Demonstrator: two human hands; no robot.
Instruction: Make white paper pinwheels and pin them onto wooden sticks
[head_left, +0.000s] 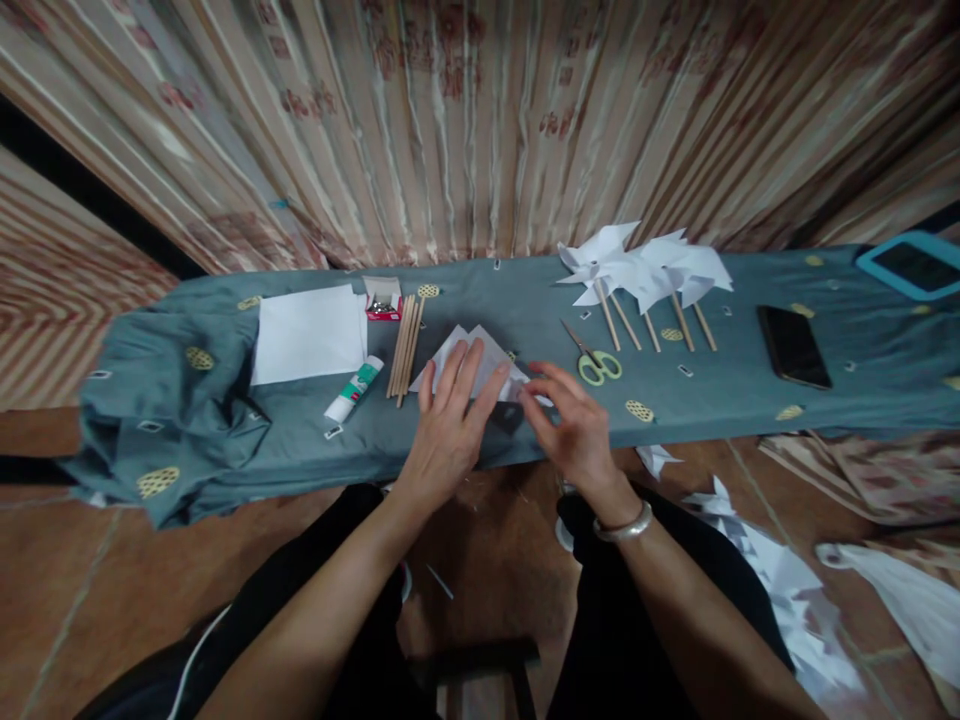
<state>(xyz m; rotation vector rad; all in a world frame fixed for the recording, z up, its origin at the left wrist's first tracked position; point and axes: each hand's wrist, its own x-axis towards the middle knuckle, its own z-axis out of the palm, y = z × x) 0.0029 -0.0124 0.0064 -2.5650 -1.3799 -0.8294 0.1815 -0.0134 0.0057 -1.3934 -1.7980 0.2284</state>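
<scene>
A white sheet of paper (491, 350), folded into a triangular shape with two peaks, lies on the cloth in front of me. My left hand (454, 405) rests on it with fingers spread. At the paper's right corner, my right hand (566, 415) pinches the edge between thumb and fingers. Several wooden sticks (405, 345) lie just left of the paper. To the right are scissors (596, 365) with green handles. A glue stick (355, 388) lies further left, near a small red box (383, 300) of metal pins.
A stack of white paper (309, 335) lies on the left. Several paper pinwheels (645, 265) on sticks lie at the back right. Beyond them are a black phone (793, 345) and a blue-framed device (915, 264). More folded paper (780, 580) is on the floor.
</scene>
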